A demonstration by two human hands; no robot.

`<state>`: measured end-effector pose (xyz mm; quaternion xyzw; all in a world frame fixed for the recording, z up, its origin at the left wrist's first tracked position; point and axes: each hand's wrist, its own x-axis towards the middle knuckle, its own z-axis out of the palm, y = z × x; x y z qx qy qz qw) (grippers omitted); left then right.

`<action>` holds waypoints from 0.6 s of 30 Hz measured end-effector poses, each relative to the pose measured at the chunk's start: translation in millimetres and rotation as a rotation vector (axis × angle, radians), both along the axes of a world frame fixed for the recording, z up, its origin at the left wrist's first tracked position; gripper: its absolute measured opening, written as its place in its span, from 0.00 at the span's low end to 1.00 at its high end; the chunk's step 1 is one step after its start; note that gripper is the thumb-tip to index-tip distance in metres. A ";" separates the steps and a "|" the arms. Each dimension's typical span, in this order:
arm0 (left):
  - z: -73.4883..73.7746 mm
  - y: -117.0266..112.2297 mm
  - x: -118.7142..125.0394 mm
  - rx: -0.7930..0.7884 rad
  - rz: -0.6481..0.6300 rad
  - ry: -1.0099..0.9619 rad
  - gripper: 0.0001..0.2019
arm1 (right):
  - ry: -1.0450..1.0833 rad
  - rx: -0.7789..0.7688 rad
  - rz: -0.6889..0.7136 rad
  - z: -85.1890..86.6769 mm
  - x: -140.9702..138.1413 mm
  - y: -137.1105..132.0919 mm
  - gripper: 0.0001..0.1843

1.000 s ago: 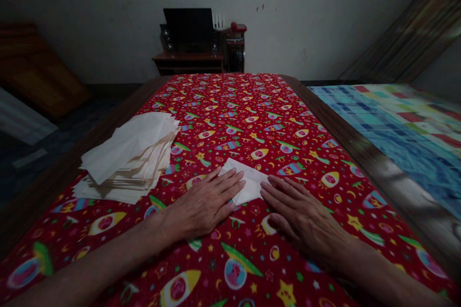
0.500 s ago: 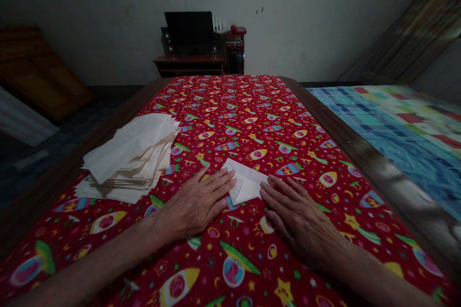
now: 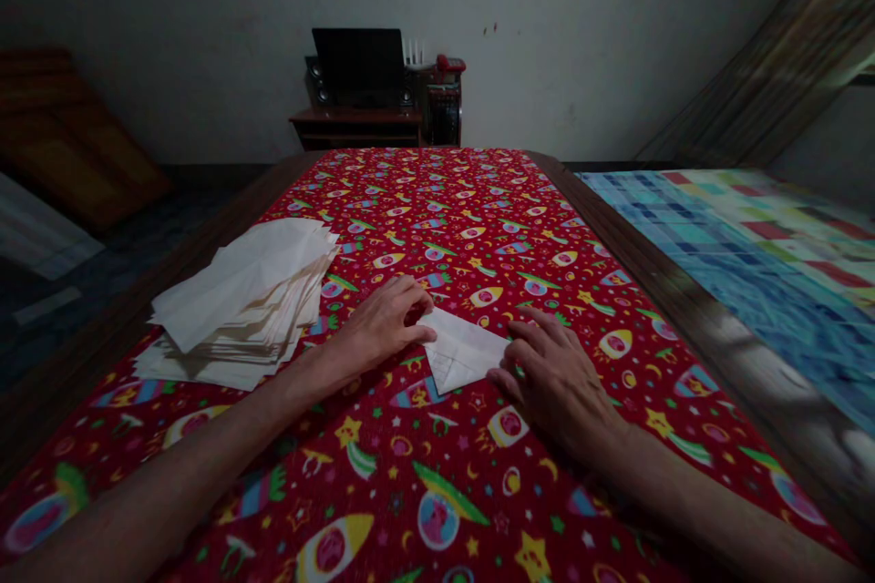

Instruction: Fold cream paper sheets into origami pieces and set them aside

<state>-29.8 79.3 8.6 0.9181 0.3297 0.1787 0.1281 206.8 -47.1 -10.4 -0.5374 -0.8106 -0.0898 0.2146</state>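
We have one folded paper [image 3: 470,348] between our hands, lying flat on the patterned cloth [image 3: 447,442] that covers the bench [image 3: 633,264]. Our left hand [image 3: 384,321] has thumb and forefinger narrowly parted at its left end; our right hand [image 3: 555,372] is loosely curled at its right end. We cannot tell whether either one pinches it. Judging by its slanting edges and overlapping layers, some folding is done; whether this piece is finished, we cannot say. To our left, a pile of sheets [image 3: 239,278] lies spread open, apart from it.
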 end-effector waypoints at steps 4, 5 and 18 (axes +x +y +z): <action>4.4 8.0 -1.2 -0.045 -0.033 0.099 0.26 | 0.067 -0.063 -0.031 1.6 4.8 3.2 0.13; 6.4 9.3 -1.0 -0.054 -0.039 0.120 0.26 | 0.071 -0.071 -0.052 2.9 5.0 3.1 0.17; 18.8 21.2 10.5 -0.250 -0.096 0.134 0.13 | 0.087 -0.220 -0.047 10.8 10.8 12.5 0.15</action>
